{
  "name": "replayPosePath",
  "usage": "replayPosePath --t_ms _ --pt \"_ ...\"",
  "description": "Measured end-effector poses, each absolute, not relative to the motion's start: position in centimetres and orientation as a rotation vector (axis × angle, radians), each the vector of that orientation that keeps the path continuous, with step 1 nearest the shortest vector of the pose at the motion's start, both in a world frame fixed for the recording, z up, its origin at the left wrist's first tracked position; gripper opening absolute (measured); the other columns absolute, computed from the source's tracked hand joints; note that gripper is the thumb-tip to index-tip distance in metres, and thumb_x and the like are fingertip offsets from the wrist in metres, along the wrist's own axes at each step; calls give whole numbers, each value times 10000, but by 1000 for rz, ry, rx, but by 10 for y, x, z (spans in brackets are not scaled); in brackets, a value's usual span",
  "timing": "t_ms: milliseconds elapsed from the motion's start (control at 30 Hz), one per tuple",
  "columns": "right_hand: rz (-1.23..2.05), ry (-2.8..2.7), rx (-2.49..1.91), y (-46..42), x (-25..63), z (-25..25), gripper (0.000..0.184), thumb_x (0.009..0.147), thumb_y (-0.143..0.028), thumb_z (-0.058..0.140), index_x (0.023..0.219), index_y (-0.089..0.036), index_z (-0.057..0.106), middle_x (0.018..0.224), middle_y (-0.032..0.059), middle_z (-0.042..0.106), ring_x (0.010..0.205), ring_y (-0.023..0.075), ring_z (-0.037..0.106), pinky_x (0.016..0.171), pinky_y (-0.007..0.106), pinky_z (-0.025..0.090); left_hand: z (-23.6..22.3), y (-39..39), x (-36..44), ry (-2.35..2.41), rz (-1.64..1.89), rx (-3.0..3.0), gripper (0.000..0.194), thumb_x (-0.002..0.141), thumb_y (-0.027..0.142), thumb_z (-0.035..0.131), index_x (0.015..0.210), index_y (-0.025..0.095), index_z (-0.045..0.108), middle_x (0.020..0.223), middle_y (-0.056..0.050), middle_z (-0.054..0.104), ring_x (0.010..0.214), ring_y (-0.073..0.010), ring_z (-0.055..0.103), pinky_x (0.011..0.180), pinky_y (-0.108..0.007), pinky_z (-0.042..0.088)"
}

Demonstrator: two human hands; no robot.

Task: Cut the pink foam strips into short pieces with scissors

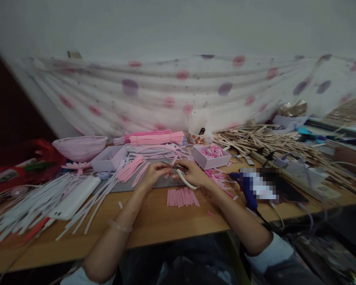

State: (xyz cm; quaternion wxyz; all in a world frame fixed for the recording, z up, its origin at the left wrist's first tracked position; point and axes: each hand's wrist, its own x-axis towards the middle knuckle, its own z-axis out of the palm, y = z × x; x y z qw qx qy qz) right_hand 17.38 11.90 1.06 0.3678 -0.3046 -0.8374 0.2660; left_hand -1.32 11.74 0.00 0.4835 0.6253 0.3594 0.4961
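Observation:
My right hand (192, 174) is closed around a pair of scissors with a white handle (186, 180), and the blades point up and left. Close to the blades, my left hand (152, 175) pinches a small pink strip whose ends are mostly hidden by the fingers. Both hands are held over the front edge of a grey mat (118, 188). Just below them, a row of short cut pink strips (182, 197) lies side by side on the wooden table (154, 225).
Long pink fuzzy strips (157, 138) are stacked behind the hands. A white box of pink pieces (212, 157) stands right of them, another white box (108, 158) left. Further out are white strips and a phone (75, 198), a blue glue gun (245, 188), and wooden sticks (264, 138).

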Motion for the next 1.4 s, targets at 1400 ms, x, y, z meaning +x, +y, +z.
replayPosePath --t_ms 1400 --pt "643 -2198 -892 120 169 2 388 794 -530 545 682 -159 530 588 -38 414 557 95 359 513 208 274 0 120 -14 837 1157 1225 183 560 297 769 620 134 711 568 -23 631 496 -88 463 573 -251 357"
